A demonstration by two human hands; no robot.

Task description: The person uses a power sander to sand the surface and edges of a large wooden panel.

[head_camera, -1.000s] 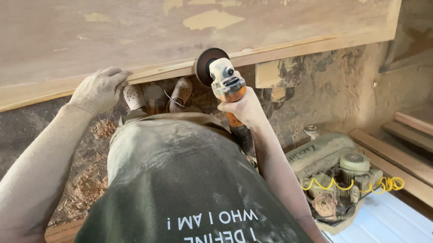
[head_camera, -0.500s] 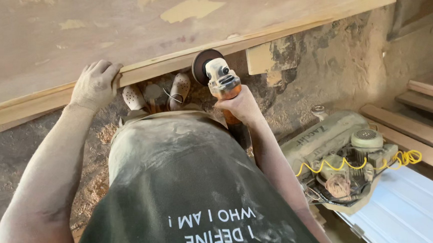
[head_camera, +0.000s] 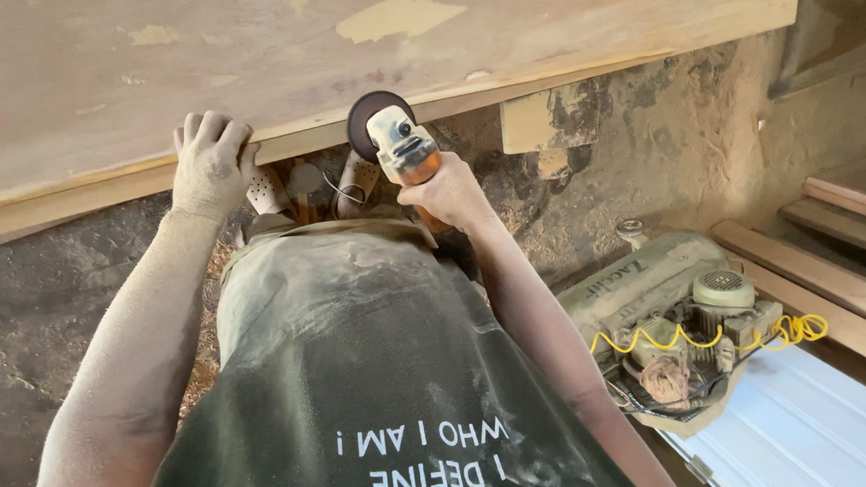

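A large wooden panel (head_camera: 361, 47) with patched filler spots lies in front of me, its near edge trimmed with a pale strip. My left hand (head_camera: 210, 162) rests on that edge, fingers curled over the top. My right hand (head_camera: 445, 195) grips an orange and white angle grinder (head_camera: 397, 145). Its dark sanding disc (head_camera: 364, 122) sits against the panel's edge, just right of my left hand. Both arms are coated in sawdust.
Sawdust and shavings cover the floor (head_camera: 16, 299), and my sandalled feet (head_camera: 270, 193) show under the panel. A dusty machine (head_camera: 673, 314) with a coiled yellow cable (head_camera: 699, 335) stands at the right. Wooden boards (head_camera: 835, 269) and a white ribbed sheet (head_camera: 805, 421) lie beyond it.
The grinder has slid left along the panel's edge, closer to my left hand. My left hand has shifted slightly on the edge and still rests there.
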